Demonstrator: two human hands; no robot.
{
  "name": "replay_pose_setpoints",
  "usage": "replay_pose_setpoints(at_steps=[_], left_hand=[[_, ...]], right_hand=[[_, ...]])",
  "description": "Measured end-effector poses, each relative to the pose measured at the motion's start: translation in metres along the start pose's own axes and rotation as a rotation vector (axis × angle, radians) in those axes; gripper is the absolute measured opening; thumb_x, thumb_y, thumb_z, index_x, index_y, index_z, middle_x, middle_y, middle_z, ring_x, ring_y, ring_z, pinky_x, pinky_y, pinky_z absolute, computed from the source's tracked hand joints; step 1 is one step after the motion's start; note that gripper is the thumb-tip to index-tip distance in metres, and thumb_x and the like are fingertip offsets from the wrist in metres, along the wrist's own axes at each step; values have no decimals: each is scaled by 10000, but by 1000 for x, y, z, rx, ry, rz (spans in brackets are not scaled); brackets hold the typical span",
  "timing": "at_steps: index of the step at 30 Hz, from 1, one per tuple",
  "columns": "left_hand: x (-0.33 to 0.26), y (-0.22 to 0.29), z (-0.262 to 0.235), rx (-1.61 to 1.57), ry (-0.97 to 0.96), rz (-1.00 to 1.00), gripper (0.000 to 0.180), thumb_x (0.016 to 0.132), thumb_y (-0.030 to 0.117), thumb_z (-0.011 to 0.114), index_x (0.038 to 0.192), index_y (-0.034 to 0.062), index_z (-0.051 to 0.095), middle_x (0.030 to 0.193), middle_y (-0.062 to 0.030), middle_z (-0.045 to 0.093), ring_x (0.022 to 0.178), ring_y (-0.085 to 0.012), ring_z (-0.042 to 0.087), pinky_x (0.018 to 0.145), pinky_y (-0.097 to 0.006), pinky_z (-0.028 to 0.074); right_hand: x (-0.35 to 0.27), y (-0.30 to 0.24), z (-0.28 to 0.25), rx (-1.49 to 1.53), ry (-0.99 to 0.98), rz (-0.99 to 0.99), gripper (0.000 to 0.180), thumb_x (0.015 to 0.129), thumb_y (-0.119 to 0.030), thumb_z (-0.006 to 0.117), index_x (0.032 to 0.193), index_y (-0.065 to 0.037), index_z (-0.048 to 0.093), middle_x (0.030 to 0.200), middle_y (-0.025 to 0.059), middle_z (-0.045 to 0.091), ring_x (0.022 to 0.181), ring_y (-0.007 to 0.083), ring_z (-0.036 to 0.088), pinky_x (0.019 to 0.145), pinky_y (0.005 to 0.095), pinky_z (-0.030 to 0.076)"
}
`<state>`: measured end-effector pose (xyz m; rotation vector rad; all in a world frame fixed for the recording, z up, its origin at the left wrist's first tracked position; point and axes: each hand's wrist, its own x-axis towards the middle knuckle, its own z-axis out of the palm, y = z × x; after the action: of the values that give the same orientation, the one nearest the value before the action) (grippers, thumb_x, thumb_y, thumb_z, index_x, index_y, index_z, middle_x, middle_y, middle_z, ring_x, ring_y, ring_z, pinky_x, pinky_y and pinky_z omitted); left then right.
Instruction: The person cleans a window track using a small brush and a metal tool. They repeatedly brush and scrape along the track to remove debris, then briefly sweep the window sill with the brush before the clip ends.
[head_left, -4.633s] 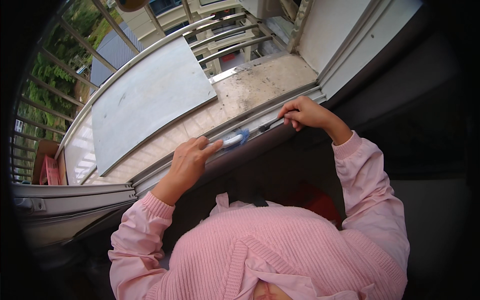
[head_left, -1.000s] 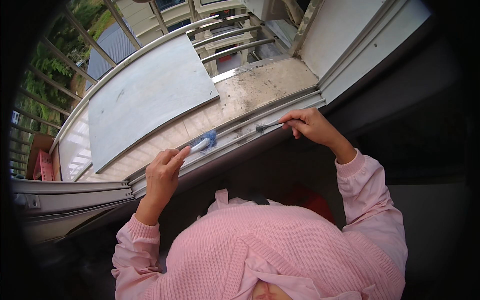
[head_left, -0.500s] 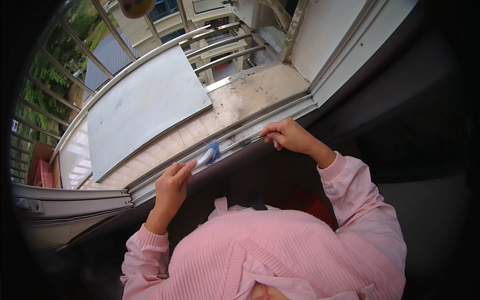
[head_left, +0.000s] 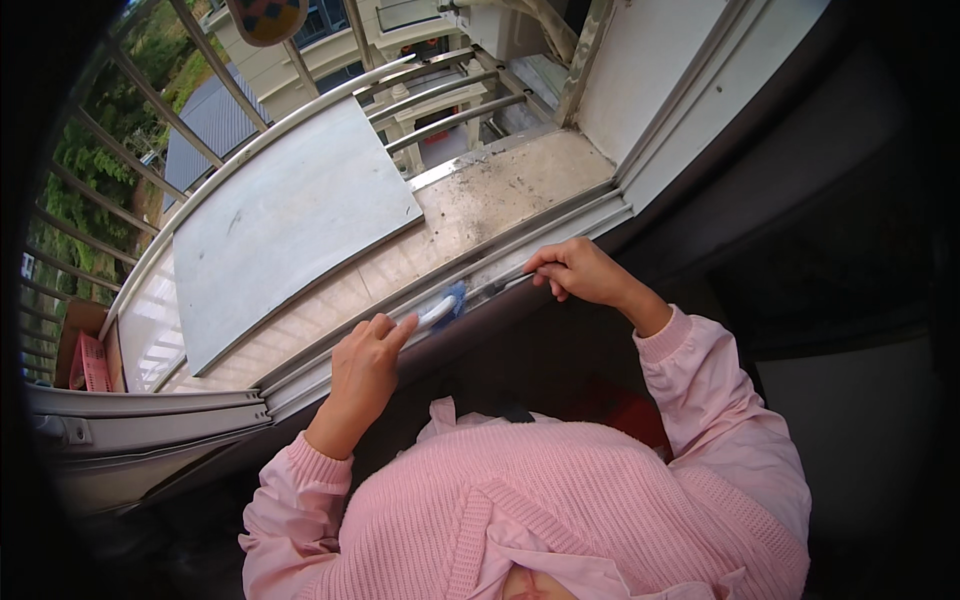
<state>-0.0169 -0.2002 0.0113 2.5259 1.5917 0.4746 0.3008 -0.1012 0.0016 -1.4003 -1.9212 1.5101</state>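
Observation:
A brush with a white handle and blue bristles is gripped in my left hand. Its bristles rest against the grey window track, which runs diagonally along the sill. To the right, my right hand has its fingers pinched together over the same track. From its fingertips a thin tool with a dark tip appears to extend down-left into the track; its exact kind is too small to tell. The tip lies just right of the blue bristles.
Beyond the track, a tiled ledge carries dark dirt specks and a large pale board. Metal bars enclose the ledge. A sliding window frame stands at left, with a pink box behind it. A white frame rises at right.
My left hand has slid the brush up and to the right along the track, closer to my right hand. The right hand has shifted very slightly to the right.

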Motion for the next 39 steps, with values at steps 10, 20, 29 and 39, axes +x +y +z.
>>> replay_pose_setpoints(at_steps=[10, 20, 29, 39], left_hand=[[19, 5, 18, -176, 36, -14, 331, 797, 20, 613, 1098, 141, 680, 784, -67, 576, 728, -270, 613, 594, -385, 477], [99, -17, -2, -129, 300, -48, 263, 880, 111, 604, 1120, 193, 674, 835, -48, 622, 729, -265, 630, 602, -380, 479], [68, -32, -7, -52, 259, -69, 290, 861, 60, 614, 1119, 180, 672, 839, -50, 626, 754, -241, 626, 620, -358, 481], [-20, -8, -8, -91, 121, 1, 433, 738, -39, 644, 1135, 132, 658, 825, -54, 590, 744, -236, 592, 621, -349, 470]], right_hand=[[3, 3, 25, 288, 1, 88, 203, 915, -8, 498, 1026, 22, 665, 777, 49, 653, 566, 64, 570, 517, 223, 512], [56, -53, -41, 295, 174, -71, 231, 920, -17, 479, 1075, 45, 639, 820, 76, 659, 543, 79, 576, 529, 240, 534], [43, -38, -44, 122, 286, -96, 215, 903, -16, 513, 1050, 38, 660, 804, 63, 664, 556, 71, 570, 515, 229, 509], [-18, -10, -20, -7, 42, -58, 201, 895, 5, 511, 1013, 11, 673, 761, 57, 660, 550, 72, 567, 522, 228, 484]])
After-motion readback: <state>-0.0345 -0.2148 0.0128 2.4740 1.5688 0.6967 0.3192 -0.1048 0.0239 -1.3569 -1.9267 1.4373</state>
